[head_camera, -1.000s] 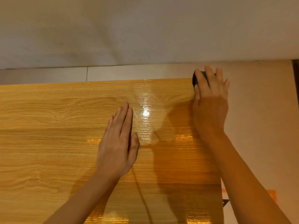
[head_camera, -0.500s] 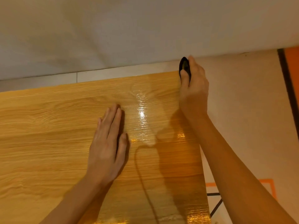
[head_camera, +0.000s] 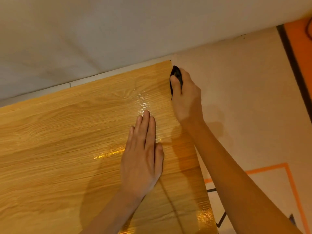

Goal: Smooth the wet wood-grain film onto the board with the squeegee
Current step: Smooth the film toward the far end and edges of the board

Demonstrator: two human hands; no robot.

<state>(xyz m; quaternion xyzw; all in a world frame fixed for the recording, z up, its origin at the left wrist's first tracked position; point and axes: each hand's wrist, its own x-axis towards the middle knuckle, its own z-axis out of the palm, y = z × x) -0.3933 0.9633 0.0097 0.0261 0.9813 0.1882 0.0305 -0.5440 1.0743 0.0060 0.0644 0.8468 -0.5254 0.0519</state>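
- Head view, the only camera: wood-grain film (head_camera: 67,149) lies across the board, glossy wet patches near the middle and at the lower right corner. Its right edge runs from the far corner down toward the near side; bare pale board (head_camera: 236,102) shows beyond that edge.
- Step in hand, as I judge it: working the film's right edge near the far corner with the squeegee.
- Right hand (head_camera: 187,97) grips the black squeegee (head_camera: 175,76); thumb lies along its top, other fingers curled round the far side. Tool sits at the film's edge, just short of the far corner. Whether the blade is actually pressed down, cannot tell.
- Left hand (head_camera: 141,159) lies flat on the film, fingers straight and close together, thumb alongside, holding nothing. It sits near the right edge, apart from the squeegee.
- Next move likely calls for steady pressure along the edge, the flat hand pinning the film against sliding.
- Orange and black tape lines (head_camera: 270,168) mark the surface at lower right.
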